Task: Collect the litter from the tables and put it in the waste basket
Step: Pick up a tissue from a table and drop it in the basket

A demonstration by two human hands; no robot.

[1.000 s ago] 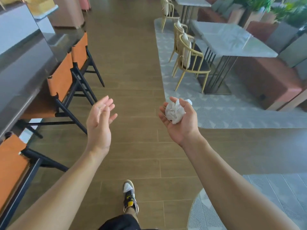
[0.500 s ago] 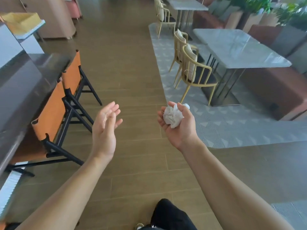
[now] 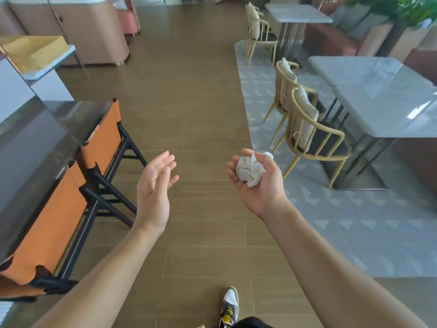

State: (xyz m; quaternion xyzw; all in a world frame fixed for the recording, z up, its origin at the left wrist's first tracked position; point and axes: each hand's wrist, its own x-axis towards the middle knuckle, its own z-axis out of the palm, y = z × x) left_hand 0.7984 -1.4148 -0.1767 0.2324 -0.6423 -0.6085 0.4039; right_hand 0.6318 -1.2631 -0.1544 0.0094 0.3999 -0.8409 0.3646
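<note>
The wooden floor [image 3: 201, 91] is seen stretching ahead, and more of its far end is shown than half a second ago. The dark counter [image 3: 35, 143] on the left and the grey tables [image 3: 378, 91] on the right are drawn lower and nearer in the view than before. Two orange chairs [image 3: 52, 223] are tucked against the counter, and gold chairs [image 3: 307, 129] are set beside the tables. The left hand [image 3: 155, 192] is held out as before, fingers straight and loosely spread, nothing in it. The right hand [image 3: 257, 183] is kept palm up, its fingers curled round the crumpled paper [image 3: 249, 171], which lies in the palm above the floor. A shoe [image 3: 230, 304] is now seen at the bottom edge, where a dark knee was shown earlier.
</note>
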